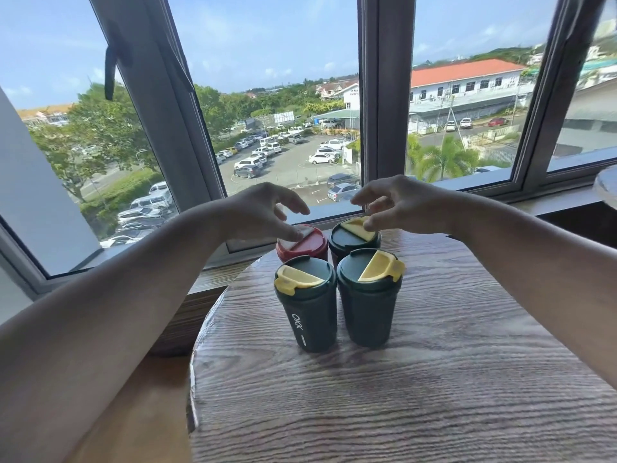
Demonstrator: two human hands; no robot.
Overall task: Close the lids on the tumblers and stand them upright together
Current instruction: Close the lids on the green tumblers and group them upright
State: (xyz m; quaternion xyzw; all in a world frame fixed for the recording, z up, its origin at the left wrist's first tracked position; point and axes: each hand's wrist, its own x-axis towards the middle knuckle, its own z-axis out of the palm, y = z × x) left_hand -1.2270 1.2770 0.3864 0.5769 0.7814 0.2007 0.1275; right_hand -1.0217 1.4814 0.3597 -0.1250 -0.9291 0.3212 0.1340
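Several tumblers stand upright in a tight cluster on the round wooden table [417, 379]. Two dark green ones with yellow flip lids are in front, the left [306, 312] and the right [369, 302]. Behind them stand a red tumbler [309, 246] with a white flip lid and a third green tumbler [349, 238] with a yellow lid. My left hand [267, 208] hovers over the red tumbler, its thumb touching the white lid. My right hand [397, 203] is above the back green tumbler, one fingertip on its yellow lid. Both hands have relaxed, spread fingers.
The table's far edge meets a wooden window sill [213, 279] under large dark-framed windows [384, 95]. A pale round object [606, 188] shows at the right edge. The wood-grain tabletop stretches toward me in front of the tumblers.
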